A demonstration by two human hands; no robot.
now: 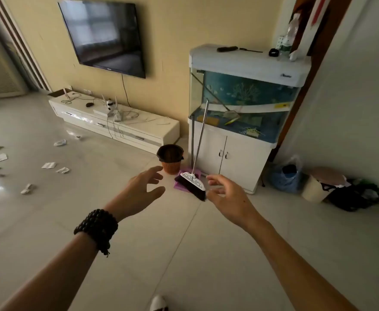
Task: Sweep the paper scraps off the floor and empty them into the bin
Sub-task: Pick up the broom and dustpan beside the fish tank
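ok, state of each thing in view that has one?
left hand: open, empty
right hand: open, empty
broom: untouched, leaning on the fish tank cabinet
dustpan: on floor under broom head
bin: upright, open-topped
paper scraps: scattered, unswept
TV: off
cabinet doors: closed

Wall-mounted TV (103, 37), low white cabinet (116, 122), fish tank (244, 99) — white stand

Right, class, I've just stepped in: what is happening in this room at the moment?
A person stretches both bare hands, the left hand and the right hand, open and empty, towards a broom and purple dustpan leaning against the fish tank cabinet. A small brown bin stands beside them. Paper scraps still lie scattered on the floor to the left; sweeping has not started.
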